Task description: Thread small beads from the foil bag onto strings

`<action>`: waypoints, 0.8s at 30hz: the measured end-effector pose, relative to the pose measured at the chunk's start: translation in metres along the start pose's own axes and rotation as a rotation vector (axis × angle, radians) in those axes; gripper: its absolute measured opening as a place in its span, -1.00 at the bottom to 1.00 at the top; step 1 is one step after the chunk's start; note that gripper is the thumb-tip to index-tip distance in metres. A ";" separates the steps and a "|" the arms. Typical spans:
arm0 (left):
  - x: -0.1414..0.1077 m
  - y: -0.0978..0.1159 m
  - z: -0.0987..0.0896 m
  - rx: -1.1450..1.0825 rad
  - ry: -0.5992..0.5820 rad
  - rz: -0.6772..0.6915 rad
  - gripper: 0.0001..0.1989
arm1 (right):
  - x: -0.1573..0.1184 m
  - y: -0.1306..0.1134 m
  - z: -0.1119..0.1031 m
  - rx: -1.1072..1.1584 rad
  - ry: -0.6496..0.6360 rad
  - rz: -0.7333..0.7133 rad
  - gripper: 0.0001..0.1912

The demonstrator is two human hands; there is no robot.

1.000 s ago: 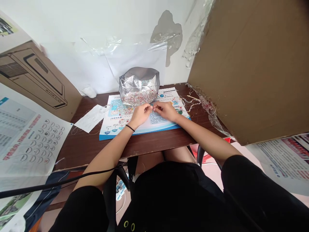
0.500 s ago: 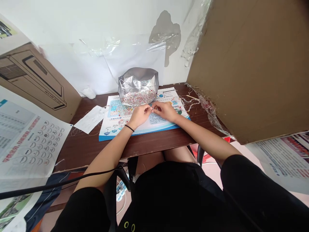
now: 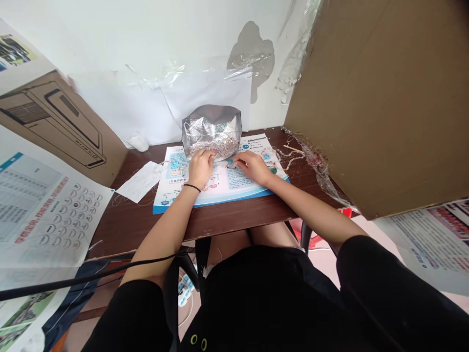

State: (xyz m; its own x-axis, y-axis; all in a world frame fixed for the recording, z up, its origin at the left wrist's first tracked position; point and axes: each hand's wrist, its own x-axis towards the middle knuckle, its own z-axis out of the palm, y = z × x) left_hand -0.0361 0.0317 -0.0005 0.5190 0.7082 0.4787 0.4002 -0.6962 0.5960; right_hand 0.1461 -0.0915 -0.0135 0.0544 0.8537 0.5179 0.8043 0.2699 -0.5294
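A silvery bag (image 3: pixel 212 129) with many small red, white and clear beads stands open at the back of a printed sheet (image 3: pixel 238 183). My left hand (image 3: pixel 201 168) is at the bag's front left edge, its fingers bent together over the beads; what they hold, if anything, is hidden. Right of it, my right hand (image 3: pixel 252 167) is closed in a pinch just above the sheet, with tiny red and pale beads by the fingertips. What the pinch holds is too small to name.
A white slip of paper (image 3: pixel 141 181) and thin threads lie left on the brown table (image 3: pixel 227 220). Strings and plastic film (image 3: pixel 317 166) lie at the right. Cardboard boxes flank both sides (image 3: pixel 377 107). A black cable (image 3: pixel 110 268) crosses below my left forearm.
My left hand has moved away from my right fingertips, left and up to the bag's front edge. My right hand has shifted slightly right. The view has moved a little.
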 end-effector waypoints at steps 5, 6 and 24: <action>0.004 -0.008 0.005 -0.048 -0.029 -0.049 -0.84 | 0.000 0.000 0.002 0.025 -0.027 -0.031 -0.81; 0.005 -0.009 0.006 -0.024 -0.039 -0.064 -0.84 | 0.000 0.000 0.003 0.024 -0.036 -0.034 -0.82; 0.003 0.001 0.001 0.476 -0.135 -0.103 -0.63 | -0.002 0.007 0.005 0.050 -0.083 -0.078 -0.81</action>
State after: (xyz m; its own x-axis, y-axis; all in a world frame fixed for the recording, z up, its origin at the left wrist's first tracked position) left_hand -0.0328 0.0329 0.0010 0.5390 0.7762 0.3270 0.7379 -0.6224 0.2610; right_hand 0.1489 -0.0887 -0.0217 -0.0579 0.8625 0.5028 0.7736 0.3571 -0.5235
